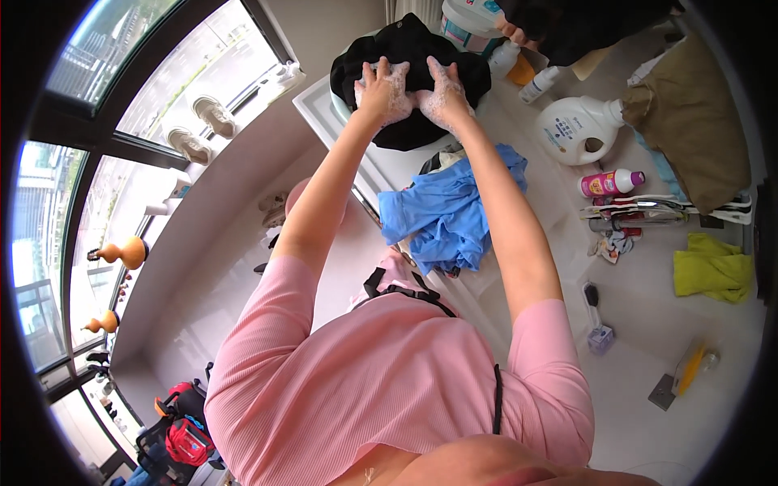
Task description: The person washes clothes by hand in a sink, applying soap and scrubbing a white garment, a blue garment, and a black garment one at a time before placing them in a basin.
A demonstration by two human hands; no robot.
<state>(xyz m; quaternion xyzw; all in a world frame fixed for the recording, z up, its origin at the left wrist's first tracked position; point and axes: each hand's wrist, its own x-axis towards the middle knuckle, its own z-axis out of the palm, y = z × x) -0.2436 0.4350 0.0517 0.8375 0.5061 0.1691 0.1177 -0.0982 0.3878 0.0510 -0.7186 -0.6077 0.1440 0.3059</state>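
My left hand [384, 92] and my right hand [444, 98] are coated in white suds. Both rest on a bunched black garment [406, 132], their fingers spread and thumb sides close together. Under the garment, the rim of a pale basin [338, 104] partly shows. Whatever lies beneath my palms is hidden. Nearer my body, a crumpled blue cloth [447, 203] is heaped on other fabric, partly below my right forearm. A white detergent jug [568, 130] lies on its side to the right of my right hand.
A pump bottle [540, 84] and a tub [471, 27] are beyond the jug. Fingers [516, 33] show beside dark cloth at the top. Rightward are a pink bottle [608, 182], brown cloth [699, 121], hangers [644, 209], a brush [591, 297] and yellow-green cloth [711, 267]. Shoes [188, 144] line the windowsill.
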